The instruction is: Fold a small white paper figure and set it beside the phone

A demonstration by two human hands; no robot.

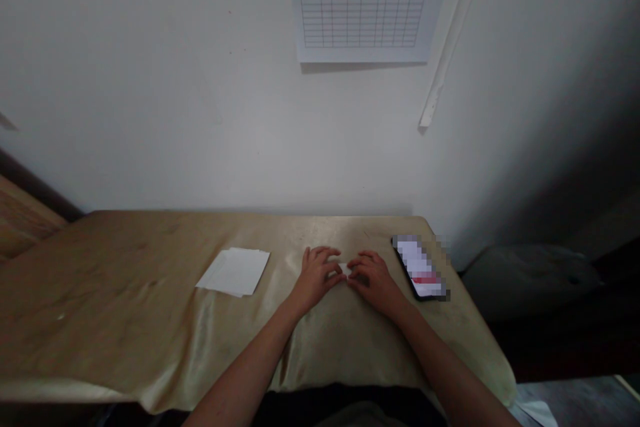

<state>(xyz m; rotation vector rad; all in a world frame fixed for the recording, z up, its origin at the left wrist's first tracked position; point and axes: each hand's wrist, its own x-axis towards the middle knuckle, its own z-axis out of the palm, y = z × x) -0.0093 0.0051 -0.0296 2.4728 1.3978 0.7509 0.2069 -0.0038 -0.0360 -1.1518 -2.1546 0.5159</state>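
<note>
Over the middle of the table, my left hand [319, 273] and my right hand [373, 277] face each other, fingertips almost meeting. A small piece of white paper [343, 269] shows between them, pinched by the thumb and fingers of both hands. It is small and partly covered by the fingers, so its exact shape and folds cannot be made out. To the left of my left hand lies a loose stack of white paper sheets [235, 271], its edges slightly uneven. Beyond my right hand rests a smartphone [420, 268] with a lit, blurred-out screen.
A shiny gold-brown cloth with wrinkles covers the table [150, 320]. Behind it rises a white wall [150, 80] bearing a printed grid sheet [365, 7] and a white cable strip [450, 47]. Dark objects stand past the table's right edge.
</note>
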